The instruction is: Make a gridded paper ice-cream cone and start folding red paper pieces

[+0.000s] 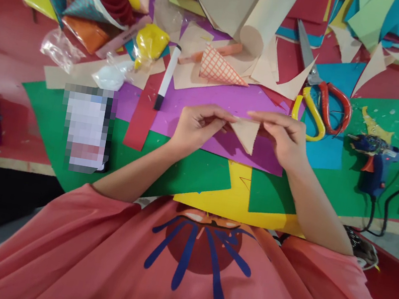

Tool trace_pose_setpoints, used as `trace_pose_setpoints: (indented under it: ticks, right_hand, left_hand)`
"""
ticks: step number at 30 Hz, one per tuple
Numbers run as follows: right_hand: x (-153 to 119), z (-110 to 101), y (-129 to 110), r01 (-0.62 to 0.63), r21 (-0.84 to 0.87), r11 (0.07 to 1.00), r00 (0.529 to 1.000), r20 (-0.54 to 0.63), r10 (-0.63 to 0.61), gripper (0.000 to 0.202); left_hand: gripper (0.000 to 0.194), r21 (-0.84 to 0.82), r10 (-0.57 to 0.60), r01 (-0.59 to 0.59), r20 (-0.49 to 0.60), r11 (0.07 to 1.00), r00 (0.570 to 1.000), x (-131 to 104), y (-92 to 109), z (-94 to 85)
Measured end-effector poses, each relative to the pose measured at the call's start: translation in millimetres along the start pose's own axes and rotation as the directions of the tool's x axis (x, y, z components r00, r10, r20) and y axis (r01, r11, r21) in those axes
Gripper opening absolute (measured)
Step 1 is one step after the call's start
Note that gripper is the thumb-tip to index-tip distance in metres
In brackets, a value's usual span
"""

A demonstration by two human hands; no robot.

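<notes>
Between both hands, above a purple sheet [202,132], is a small beige paper triangle [247,133] with its point toward me. My left hand [198,125] pinches its left corner between thumb and fingers. At its upper right corner, my right hand [282,135] has its fingertips closed on the paper. Just beyond the hands lies a paper cone with an orange grid pattern [221,66]. Close to my right hand are scissors [314,89] with one red and one yellow handle loop, blades pointing away.
A blue glue gun [376,169] with a cord lies on a green sheet at right. On the left are a blurred phone [86,128] and a white marker [167,78]. Clay packets [151,42], paper scraps and a rolled beige sheet [271,16] crowd the far side.
</notes>
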State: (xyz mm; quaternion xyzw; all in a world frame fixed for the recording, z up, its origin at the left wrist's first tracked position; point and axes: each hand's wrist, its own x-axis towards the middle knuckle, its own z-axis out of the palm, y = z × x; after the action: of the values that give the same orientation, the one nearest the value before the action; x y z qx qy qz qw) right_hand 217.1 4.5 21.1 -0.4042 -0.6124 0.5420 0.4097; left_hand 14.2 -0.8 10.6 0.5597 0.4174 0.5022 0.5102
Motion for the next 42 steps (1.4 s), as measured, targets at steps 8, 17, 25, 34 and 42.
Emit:
trace_pose_setpoints:
  ticks: [8, 17, 25, 34, 42]
  right_hand:
    - [2.5, 15.7, 0.1, -0.165, 0.042, 0.985, 0.986, 0.008, 0.165, 0.034]
    - [0.4, 15.9, -0.2, -0.214, 0.072, 0.974, 0.977, -0.009, 0.215, 0.036]
    - [2.1, 14.5, -2.6, -0.194, 0.015, 0.981, 0.981, -0.022, 0.194, 0.04]
    - [2.8, 11.7, 2.3, -0.407, 0.308, 0.86, 0.913, 0.12, 0.389, 0.037]
    - [2.2, 15.7, 2.3, -0.377, 0.333, 0.864, 0.926, 0.14, 0.35, 0.033]
  left_hand:
    - [0.013, 0.131, 0.045, -0.055, 0.081, 0.99, 0.996, -4.2, 0.0, 1.2]
    - [0.037, -0.015, -0.156, 0.157, 0.046, 0.988, 0.987, 2.6, -0.1, 0.0]
    - [0.042, 0.052, -0.214, 0.21, 0.082, 0.976, 0.973, 0.1, 4.8, 1.4]
    - [0.039, -0.065, -0.195, 0.203, 0.116, 0.977, 0.974, 0.4, 1.8, -2.9]
    - [0.027, -0.055, -0.088, 0.094, 0.108, 0.994, 0.99, -1.4, 1.5, -1.7]
